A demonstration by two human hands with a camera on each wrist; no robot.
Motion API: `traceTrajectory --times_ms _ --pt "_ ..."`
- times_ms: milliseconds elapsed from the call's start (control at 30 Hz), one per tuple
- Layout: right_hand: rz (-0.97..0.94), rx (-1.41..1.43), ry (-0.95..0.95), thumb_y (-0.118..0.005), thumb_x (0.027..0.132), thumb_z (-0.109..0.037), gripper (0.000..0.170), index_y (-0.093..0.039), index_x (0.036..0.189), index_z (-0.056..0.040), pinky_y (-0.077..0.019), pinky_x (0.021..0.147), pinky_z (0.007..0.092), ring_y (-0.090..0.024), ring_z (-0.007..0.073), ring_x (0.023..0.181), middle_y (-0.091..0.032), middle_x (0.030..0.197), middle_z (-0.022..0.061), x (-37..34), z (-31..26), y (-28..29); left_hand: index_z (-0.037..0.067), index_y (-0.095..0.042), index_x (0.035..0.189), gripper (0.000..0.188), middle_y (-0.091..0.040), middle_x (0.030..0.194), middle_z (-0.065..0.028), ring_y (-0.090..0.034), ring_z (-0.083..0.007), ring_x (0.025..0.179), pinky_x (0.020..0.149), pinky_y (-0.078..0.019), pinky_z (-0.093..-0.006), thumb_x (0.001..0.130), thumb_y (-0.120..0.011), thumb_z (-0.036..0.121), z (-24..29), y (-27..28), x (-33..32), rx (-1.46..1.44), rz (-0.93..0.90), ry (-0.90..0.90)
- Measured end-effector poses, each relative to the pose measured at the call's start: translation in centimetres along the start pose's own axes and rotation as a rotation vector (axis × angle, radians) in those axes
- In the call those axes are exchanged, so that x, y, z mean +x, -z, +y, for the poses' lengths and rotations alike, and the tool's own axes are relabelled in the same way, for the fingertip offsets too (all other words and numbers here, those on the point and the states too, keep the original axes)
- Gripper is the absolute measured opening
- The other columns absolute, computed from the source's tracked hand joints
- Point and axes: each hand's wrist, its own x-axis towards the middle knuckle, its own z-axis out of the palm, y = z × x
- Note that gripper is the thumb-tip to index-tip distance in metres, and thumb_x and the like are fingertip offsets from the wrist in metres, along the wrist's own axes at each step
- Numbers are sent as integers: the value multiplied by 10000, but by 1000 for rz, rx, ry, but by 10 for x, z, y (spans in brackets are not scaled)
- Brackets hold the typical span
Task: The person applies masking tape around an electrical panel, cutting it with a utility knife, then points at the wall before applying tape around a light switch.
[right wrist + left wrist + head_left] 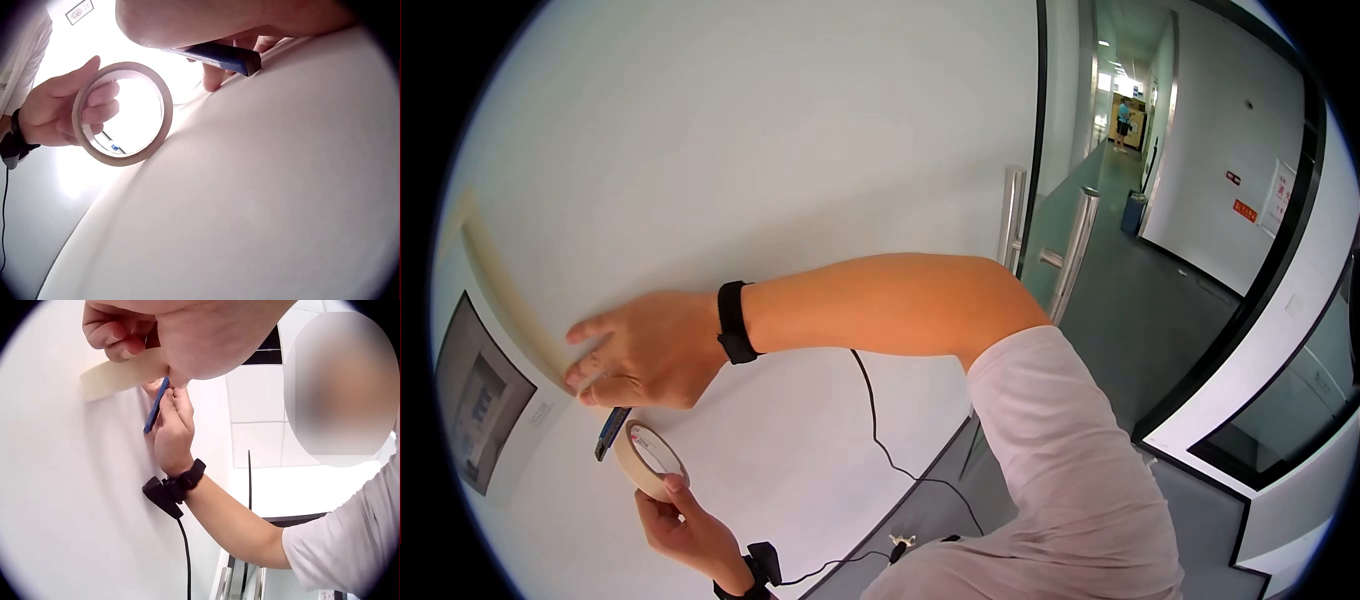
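Grip of our left hand is closed round a tape roll, up near the white wall and just below our other hand in the head view. Our right hand holds a blue cutter – fingertips by the lower end of a pale yellow strip, which runs beside a printed picture.
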Motion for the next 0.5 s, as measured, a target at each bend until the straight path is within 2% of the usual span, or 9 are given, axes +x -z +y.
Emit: traceTrajectory --times_ms 167,200,233,267,300,333,367,400,500 --pt "51 74 -48 -632 987 -108 222 -659 1197 -42 -430 1219 535 -631 302 1345 -722 1349 108 -4 -2 10 -25 -649 941 189 -655 814 -24 -550 -92 722 671 -459 -255 1061 -680 118 -8 -5 -3 -18 41 -52" --pt "34 100 -63 -657 977 -117 268 -639 1237 -51 -427 1219 539 -620 306 1358 -703 1377 107 -3 -1 11 -5 -668 905 155 -641 789 -11 -522 -95 687 631 -433 -268 1023 -715 85 -9 -4 -2 -17 42 -59" --pt "23 136 -68 -682 968 -126 321 -620 1276 -59 -424 1220 544 -610 310 1370 -683 1406 105 -5 0 10 -10 -659 940 153 -690 835 -39 -614 -95 780 722 -515 -270 1066 -661 78 -6 0 -5 63 -14 -42" --pt "18 150 -74 -707 960 -134 416 -581 1352 -72 -419 1222 552 -606 307 1386 -681 1414 92 -6 1 6 -4 -664 909 148 -679 798 -32 -597 -85 741 676 -496 -262 1034 -692 71 2 1 -4 103 -14 -42" --pt "-37 143 -46 -721 948 -132 455 -580 1379 -88 -409 1229 554 -587 289 1419 -678 1427 75 -2 2 8 -3 -666 898 150 -664 772 -26 -567 -76 708 643 -470 -258 1012 -716 81 6 0 0 116 -16 -91" --pt "-90 164 -120 -735 937 -123 490 -585 1404 -109 -385 1250 547 -564 256 1454 -670 1455 62 0 -2 10 -4 -659 899 167 -625 746 -19 -513 -73 678 603 -427 -262 1015 -717 100 18 0 0 63 -27 -22" --pt "-135 139 -153 -748 913 -106 527 -597 1417 -126 -357 1274 536 -550 235 1471 -650 1501 64 4 -6 12 7 -615 907 222 -531 666 -80 -448 -165 566 530 -385 -309 996 -775 132 17 1 2 54 -42 -38" --pt "-177 136 -179 -755 880 -74 552 -614 1411 -131 -336 1289 531 -539 235 1481 -636 1527 78 9 -8 16 9 -571 897 280 -516 675 -82 -417 -171 547 519 -378 -307 1004 -782 159 15 3 2 83 -70 -23" --pt "-150 144 -185 -716 807 37 636 -620 1409 -147 -348 1281 529 -625 259 1381 -676 1465 104 13 -8 15 15 -572 890 308 -548 721 -94 -427 -171 519 494 -371 -311 1013 -782 204 11 4 3 33 -74 14"
